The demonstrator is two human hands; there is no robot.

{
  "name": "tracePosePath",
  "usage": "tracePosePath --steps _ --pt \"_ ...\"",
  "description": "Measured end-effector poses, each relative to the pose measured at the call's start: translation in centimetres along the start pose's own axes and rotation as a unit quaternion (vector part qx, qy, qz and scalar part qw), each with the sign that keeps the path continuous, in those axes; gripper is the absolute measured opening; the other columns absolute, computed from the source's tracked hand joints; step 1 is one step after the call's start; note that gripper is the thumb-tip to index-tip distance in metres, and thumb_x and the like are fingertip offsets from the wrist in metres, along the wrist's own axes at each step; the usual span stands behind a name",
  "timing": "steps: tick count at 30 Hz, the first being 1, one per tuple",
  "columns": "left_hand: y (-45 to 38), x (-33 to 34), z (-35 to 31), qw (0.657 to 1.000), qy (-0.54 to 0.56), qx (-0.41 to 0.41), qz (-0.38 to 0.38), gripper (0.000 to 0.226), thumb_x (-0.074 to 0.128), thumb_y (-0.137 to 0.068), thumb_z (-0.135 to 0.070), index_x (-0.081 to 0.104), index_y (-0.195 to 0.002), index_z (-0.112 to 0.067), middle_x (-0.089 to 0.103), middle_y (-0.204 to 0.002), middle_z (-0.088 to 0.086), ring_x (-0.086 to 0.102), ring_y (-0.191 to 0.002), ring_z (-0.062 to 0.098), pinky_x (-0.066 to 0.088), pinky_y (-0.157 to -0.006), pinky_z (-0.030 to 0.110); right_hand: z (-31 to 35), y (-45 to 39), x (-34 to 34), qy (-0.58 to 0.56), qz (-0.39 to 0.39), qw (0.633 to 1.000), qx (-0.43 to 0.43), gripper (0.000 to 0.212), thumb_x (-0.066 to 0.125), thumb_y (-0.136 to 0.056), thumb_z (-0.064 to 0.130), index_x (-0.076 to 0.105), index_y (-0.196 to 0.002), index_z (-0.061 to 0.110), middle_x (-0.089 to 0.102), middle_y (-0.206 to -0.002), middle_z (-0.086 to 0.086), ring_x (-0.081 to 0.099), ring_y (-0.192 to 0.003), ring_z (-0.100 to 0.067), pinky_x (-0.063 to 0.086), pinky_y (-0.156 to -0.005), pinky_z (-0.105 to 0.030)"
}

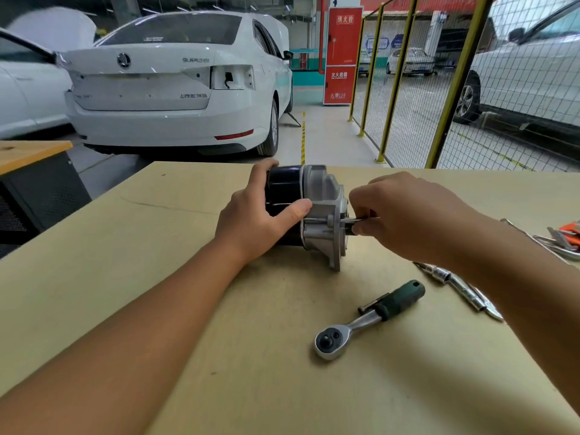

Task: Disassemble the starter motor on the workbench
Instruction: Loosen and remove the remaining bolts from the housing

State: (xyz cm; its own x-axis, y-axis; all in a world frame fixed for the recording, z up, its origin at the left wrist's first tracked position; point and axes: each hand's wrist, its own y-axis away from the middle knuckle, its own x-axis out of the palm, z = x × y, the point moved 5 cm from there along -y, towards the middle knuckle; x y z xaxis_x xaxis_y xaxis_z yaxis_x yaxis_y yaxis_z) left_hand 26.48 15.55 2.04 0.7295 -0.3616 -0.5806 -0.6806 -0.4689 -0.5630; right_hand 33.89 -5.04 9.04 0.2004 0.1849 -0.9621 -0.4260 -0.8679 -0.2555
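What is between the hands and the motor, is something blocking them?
Nothing visible. The left hand already grips the starter motor, and the right hand pinches a thin bolt at its silver end.

Your open room is the bare workbench (157,246) at frame left and bottom. Lower right is blocked: ratchet (367,321), loose extension bars (461,287), tool pile (561,240) at the right edge. Starter motor (314,211) sits centre.
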Motion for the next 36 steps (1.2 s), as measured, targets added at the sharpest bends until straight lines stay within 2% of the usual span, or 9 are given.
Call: tracePosePath --steps 2,4,6,9,14,18,23,31,36 --pt "-0.1 0.0 -0.2 1.000 -0.013 0.006 -0.013 0.084 0.056 -0.073 -0.082 0.033 -0.144 -0.043 0.061 -0.128 -0.006 0.062 -0.109 0.019 0.053 -0.088 0.041 -0.1 -0.1 -0.1 -0.038 -0.002 0.999 -0.010 0.017 0.059 -0.098 0.036 0.064 -0.089 0.022 0.054 -0.085 0.003 0.055 -0.076 -0.019 0.053 -0.069 -0.043" --pt "-0.1 -0.1 -0.6 0.999 -0.007 0.025 -0.027 0.086 0.061 -0.073 -0.077 0.035 -0.146 -0.041 0.034 -0.158 -0.004 0.045 -0.136 0.018 0.046 -0.100 0.038 -0.4 -0.3 0.1 -0.036 0.008 0.999 -0.009 0.022 0.053 -0.102 0.029 0.071 -0.097 0.017 0.054 -0.091 -0.001 0.054 -0.082 -0.019 0.051 -0.077 -0.041" --pt "-0.2 -0.2 -1.2 0.998 -0.007 0.063 -0.025 0.086 0.067 -0.072 -0.073 0.039 -0.146 -0.041 0.020 -0.165 -0.005 0.035 -0.145 0.017 0.043 -0.105 0.037 -0.5 -0.4 0.1 -0.023 0.012 1.000 -0.003 0.024 0.051 -0.102 0.025 0.073 -0.099 0.013 0.056 -0.094 -0.002 0.056 -0.085 -0.020 0.052 -0.081 -0.040" --pt "0.0 0.0 -1.7 0.996 -0.004 0.093 0.006 0.086 0.071 -0.070 -0.072 0.041 -0.146 -0.042 0.028 -0.160 -0.005 0.038 -0.141 0.012 0.043 -0.110 0.039 0.0 -0.3 -0.2 0.000 -0.004 1.000 -0.003 0.021 0.057 -0.100 0.029 0.072 -0.096 0.014 0.057 -0.093 0.000 0.060 -0.081 -0.022 0.056 -0.074 -0.043" --pt "-0.1 -0.3 -1.6 0.993 0.006 0.120 0.012 0.091 0.075 -0.069 -0.070 0.044 -0.147 -0.035 0.042 -0.145 -0.011 0.046 -0.127 0.000 0.044 -0.104 0.024 0.2 0.1 -0.5 0.044 -0.031 0.998 0.014 0.019 0.067 -0.093 0.039 0.055 -0.087 0.026 0.053 -0.081 0.004 0.057 -0.071 -0.022 0.051 -0.056 -0.036" --pt "-0.1 -0.2 -1.6 0.994 0.007 0.112 0.006 0.086 0.072 -0.073 -0.071 0.045 -0.147 -0.035 0.046 -0.140 -0.010 0.048 -0.121 0.000 0.036 -0.098 0.011 -0.2 0.2 0.0 -0.035 0.004 0.999 0.010 0.018 0.062 -0.098 0.034 0.063 -0.086 0.021 0.058 -0.076 0.003 0.057 -0.070 -0.019 0.056 -0.067 -0.044" --pt "-0.1 -0.2 -1.8 0.994 0.008 0.114 0.002 0.087 0.073 -0.070 -0.070 0.046 -0.145 -0.035 0.048 -0.136 -0.010 0.048 -0.119 0.001 0.035 -0.095 0.008 -0.5 0.1 0.4 -0.024 0.025 0.999 0.016 0.022 0.055 -0.102 0.026 0.070 -0.094 0.012 0.060 -0.087 -0.003 0.058 -0.082 -0.023 0.054 -0.080 -0.044" --pt "-0.1 0.2 -1.3 0.994 0.023 0.102 -0.008 0.073 0.066 -0.079 -0.069 0.044 -0.144 -0.043 0.046 -0.135 -0.016 0.049 -0.122 -0.001 0.049 -0.097 0.031 0.0 0.5 -0.4 0.054 -0.031 0.998 0.013 0.014 0.066 -0.094 0.039 0.062 -0.089 0.026 0.055 -0.078 0.004 0.059 -0.070 -0.022 0.053 -0.058 -0.035" --pt "-0.2 0.0 -1.5 0.994 0.024 0.104 -0.012 0.074 0.069 -0.078 -0.067 0.047 -0.143 -0.040 0.049 -0.131 -0.013 0.052 -0.120 0.004 0.053 -0.097 0.037 -0.5 0.3 0.0 -0.013 0.033 0.999 0.007 0.022 0.051 -0.101 0.028 0.069 -0.093 0.021 0.059 -0.084 0.002 0.059 -0.077 -0.019 0.056 -0.073 -0.044"
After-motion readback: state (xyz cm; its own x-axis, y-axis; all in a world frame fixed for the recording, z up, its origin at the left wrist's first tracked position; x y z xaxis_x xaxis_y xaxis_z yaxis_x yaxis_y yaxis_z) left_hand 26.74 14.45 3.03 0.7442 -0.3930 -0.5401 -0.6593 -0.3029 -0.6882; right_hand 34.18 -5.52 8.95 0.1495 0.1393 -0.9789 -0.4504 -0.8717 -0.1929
